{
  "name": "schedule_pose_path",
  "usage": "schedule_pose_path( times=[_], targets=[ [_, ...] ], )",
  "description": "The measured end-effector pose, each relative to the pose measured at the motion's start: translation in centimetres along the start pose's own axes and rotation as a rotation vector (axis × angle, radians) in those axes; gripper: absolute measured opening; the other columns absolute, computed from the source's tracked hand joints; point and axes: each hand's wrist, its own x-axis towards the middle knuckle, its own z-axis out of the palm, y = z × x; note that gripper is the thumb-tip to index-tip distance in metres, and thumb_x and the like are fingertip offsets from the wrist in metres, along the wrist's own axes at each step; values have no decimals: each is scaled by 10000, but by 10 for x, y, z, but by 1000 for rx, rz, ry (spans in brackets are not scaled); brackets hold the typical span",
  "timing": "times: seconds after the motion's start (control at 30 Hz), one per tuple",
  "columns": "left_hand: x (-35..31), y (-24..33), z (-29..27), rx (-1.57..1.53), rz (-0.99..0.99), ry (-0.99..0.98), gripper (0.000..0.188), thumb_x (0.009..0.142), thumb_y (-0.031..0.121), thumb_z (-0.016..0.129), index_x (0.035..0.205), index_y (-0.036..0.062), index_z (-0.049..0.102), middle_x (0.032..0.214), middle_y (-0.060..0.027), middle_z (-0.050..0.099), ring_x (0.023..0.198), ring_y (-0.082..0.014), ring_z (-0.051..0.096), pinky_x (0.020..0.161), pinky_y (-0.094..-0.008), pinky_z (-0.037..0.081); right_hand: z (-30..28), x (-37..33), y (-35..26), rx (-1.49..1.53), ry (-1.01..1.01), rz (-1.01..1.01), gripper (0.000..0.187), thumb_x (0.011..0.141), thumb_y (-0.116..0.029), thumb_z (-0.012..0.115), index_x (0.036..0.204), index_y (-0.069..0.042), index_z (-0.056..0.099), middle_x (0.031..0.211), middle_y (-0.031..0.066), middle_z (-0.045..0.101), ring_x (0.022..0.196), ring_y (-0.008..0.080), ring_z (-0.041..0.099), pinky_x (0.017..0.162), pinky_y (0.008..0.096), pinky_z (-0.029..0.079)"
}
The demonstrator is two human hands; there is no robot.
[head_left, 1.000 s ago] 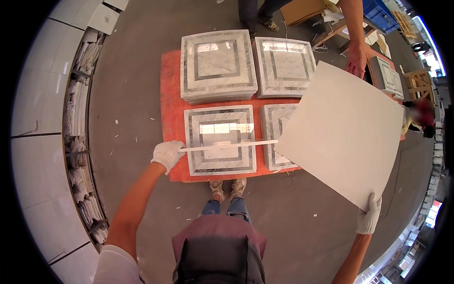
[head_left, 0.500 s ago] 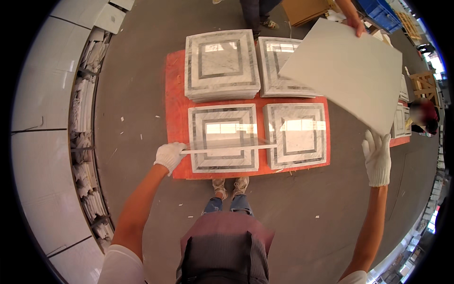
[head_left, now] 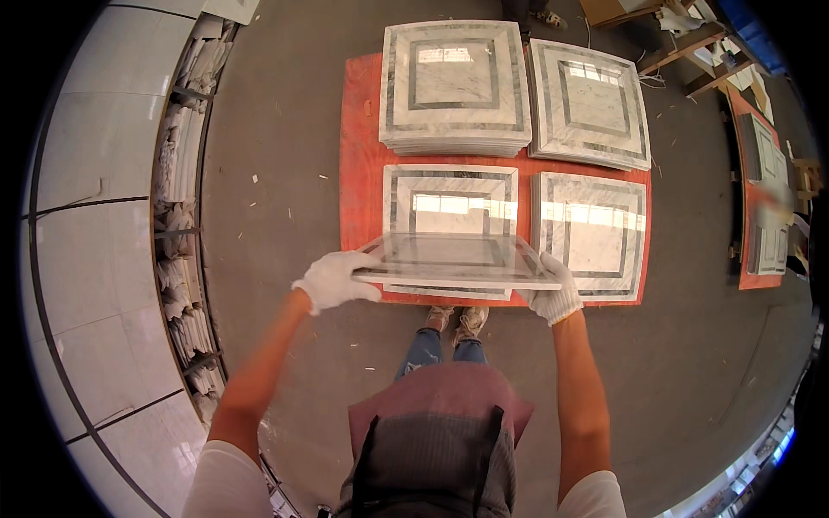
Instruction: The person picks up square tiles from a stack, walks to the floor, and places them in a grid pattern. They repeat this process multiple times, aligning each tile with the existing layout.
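Note:
A polished marble tile with a dark inlaid square frame is held nearly level, its far side tipped up. My left hand, in a white glove, grips its left edge. On the opposite edge, my right hand is closed too, also gloved, with some fingers hidden by the tile. Below and just beyond it lies a marble tile of the same pattern, partly covered by the held one. Right of that sits another framed tile stack. All rest on a red board.
A taller tile stack stands at the far left of the board, with a lower stack beside it. Slabs on edge line the left. At right, another red board carries tiles. White scraps dot the grey floor.
My right hand has come in from the right, where it was open beside a pale sheet, and now grips the tile's right edge. The sheet and the other person's hand have left the view.

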Motion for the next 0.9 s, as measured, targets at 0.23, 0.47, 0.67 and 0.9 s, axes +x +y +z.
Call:
schedule_pose_path(
  times=[0.23, 0.47, 0.67, 0.9],
  targets=[
    [56, -151, 29, -1045, -694, -132, 666, 927, 473, 511, 1394, 20, 367, 1389, -189, 438, 1236, -312, 466, 1006, -411, 396, 31, -7, -1, -31, -64, 4, 504, 965, -171, 291, 1434, 14, 279, 1419, 100, 427, 1072, 247, 608, 802, 311, 580],
    [115, -171, 94, -1618, -713, -516, 439, 938, 294, 498, 1294, 37, 508, 1229, -132, 580, 1102, -286, 570, 983, -432, 441, 15, 19, -9, -341, 215, -43, 396, 989, -295, 410, 1285, -41, 478, 1222, 67, 534, 1021, 175, 564, 836, 329, 519],
    [115, -154, 94, -1552, -906, -458, 365, 968, 243, 429, 1246, 37, 547, 1177, -135, 617, 1003, -269, 614, 903, -418, 487, -36, 56, -19, -913, 306, 6, 281, 936, -302, 547, 1047, -51, 610, 968, 43, 615, 892, 138, 570, 745, 318, 467],
    [86, -152, 127, -1494, -837, -323, 377, 980, 259, 418, 1247, 24, 545, 1137, -145, 639, 984, -285, 628, 907, -419, 494, -111, 69, 13, -675, 480, 186, 397, 903, -278, 572, 1158, 26, 593, 1170, 126, 604, 1087, 212, 538, 938, 339, 400]
  ],
)
